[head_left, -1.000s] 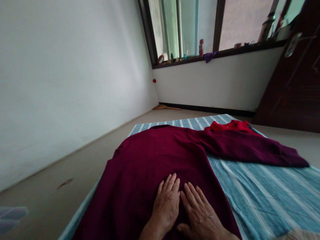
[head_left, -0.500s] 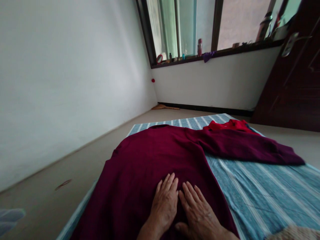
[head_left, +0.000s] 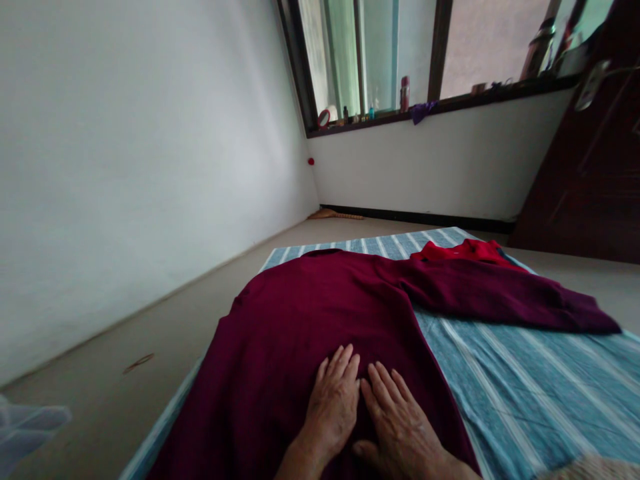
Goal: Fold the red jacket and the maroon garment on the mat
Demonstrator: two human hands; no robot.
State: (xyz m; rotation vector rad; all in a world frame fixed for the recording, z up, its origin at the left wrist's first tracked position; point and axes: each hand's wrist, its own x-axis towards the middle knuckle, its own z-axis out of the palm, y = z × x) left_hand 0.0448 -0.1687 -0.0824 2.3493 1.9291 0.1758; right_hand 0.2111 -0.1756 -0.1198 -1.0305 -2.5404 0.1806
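A dark maroon long-sleeved top (head_left: 310, 313) lies spread over a blue-and-white striped sheet (head_left: 505, 373), its collar at the far end and one sleeve stretched out to the right. Flat on the lower body of the garment rests my left hand (head_left: 333, 393), fingers extended. Close beside it, my right hand (head_left: 397, 420) also lies flat on the fabric, fingers forward and thumb out to the side. Neither hand grips the cloth. The left sleeve is not plainly visible.
Bright red clothing (head_left: 467, 252) lies behind the outstretched sleeve. A white wall (head_left: 150, 147) runs along the left, and a dark door (head_left: 585, 180) stands at right. Bottles and small items line the windowsill (head_left: 450, 103). Translucent plastic (head_left: 30, 430) shows at lower left.
The view has shifted slightly, so the room and garment appear a little further right. Both hands stay flat on the maroon top in nearly the same place.
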